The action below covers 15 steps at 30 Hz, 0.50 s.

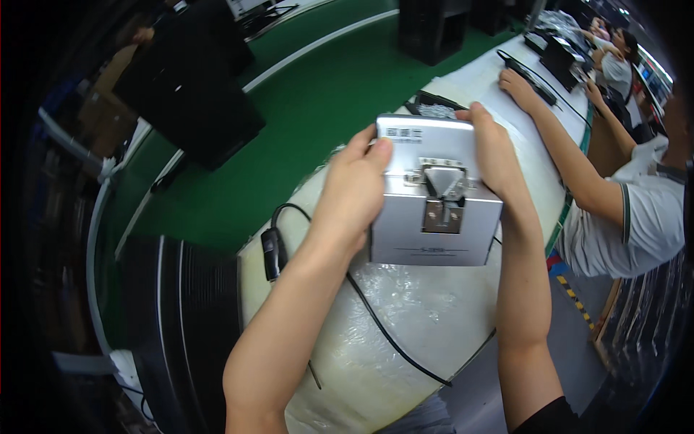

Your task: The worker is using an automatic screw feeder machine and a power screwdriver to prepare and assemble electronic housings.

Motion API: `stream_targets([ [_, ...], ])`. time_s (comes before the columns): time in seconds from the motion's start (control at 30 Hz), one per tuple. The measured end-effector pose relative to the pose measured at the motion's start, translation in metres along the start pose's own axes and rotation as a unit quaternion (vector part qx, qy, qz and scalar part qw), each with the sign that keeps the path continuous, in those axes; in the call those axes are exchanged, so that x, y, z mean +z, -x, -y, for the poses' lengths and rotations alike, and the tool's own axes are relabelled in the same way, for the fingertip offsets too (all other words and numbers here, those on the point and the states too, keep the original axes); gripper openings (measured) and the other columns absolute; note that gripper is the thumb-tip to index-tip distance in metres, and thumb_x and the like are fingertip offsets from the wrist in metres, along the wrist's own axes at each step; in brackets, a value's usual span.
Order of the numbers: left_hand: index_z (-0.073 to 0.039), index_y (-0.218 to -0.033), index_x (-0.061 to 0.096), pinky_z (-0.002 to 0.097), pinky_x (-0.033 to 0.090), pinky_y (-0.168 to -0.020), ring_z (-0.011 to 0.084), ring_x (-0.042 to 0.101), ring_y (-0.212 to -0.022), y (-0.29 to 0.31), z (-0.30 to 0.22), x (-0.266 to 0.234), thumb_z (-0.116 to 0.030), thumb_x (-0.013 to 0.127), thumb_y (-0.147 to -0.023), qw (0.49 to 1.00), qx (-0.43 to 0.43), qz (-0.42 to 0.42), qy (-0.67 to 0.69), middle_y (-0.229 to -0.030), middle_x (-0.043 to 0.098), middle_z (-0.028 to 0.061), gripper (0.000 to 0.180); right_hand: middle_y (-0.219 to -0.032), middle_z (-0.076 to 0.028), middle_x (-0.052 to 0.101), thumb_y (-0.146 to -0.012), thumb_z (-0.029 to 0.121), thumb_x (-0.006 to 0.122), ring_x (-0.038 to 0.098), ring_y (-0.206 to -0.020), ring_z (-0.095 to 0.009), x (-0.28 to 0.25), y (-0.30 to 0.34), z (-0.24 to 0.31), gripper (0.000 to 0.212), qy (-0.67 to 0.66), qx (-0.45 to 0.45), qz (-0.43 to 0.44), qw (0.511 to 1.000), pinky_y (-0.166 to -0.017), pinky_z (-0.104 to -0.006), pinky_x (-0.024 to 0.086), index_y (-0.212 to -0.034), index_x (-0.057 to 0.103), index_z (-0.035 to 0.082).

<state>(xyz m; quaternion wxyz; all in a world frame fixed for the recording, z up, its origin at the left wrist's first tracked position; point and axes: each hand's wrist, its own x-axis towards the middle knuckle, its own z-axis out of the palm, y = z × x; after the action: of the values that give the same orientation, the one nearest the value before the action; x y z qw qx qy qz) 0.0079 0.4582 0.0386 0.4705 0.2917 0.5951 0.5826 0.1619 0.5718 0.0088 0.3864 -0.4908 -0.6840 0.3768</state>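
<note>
Between my two hands, above the table, is a silver box-shaped device [405, 235] with a wedge-shaped metal fitting [444, 182] and a recessed slot in its front. My left hand [354, 184] grips its left side, thumb lying near the top left corner. On the opposite side my right hand [495, 152] clasps the upper right edge; part of its fingers is hidden behind the device. A black cord [387, 329] runs over the table beneath, and a black plug-like piece [273, 253] lies beside my left forearm.
The pale table [426, 304] is covered with crinkled clear film. A black tray-like item [413, 107] sits behind the device. At right, a co-worker in a white shirt [643, 217] rests a hand beside a black corded tool [531, 83]. Black cabinets [191, 94] stand on the green floor [311, 94].
</note>
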Motion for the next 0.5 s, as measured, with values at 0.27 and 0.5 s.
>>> stream_targets([
  [0.27,0.0,-0.146,0.048,0.0355,0.041,-0.105,0.0288,0.056,-0.125,-0.009,0.014,-0.006,-0.022,0.048,-0.105,0.999,-0.009,0.024,0.036,-0.136,0.06,0.021,0.047,-0.115,-0.026,0.067,-0.101,0.052,0.038,0.062,-0.108,-0.028,0.0,-0.003,-0.005,0.071,-0.049,0.048,0.013,0.998,-0.099,-0.0325,0.042,-0.121,0.064,-0.011],
  [0.5,-0.001,-0.147,0.047,0.0367,0.04,-0.107,0.0306,0.056,-0.127,-0.01,0.014,-0.008,-0.022,0.047,-0.105,0.999,-0.019,0.012,0.036,-0.136,0.06,0.0214,0.047,-0.114,-0.025,0.066,-0.102,0.051,0.037,0.062,-0.106,-0.026,0.003,0.003,0.002,0.072,-0.041,0.029,0.008,0.999,-0.097,-0.0316,0.043,-0.121,0.062,-0.013],
])
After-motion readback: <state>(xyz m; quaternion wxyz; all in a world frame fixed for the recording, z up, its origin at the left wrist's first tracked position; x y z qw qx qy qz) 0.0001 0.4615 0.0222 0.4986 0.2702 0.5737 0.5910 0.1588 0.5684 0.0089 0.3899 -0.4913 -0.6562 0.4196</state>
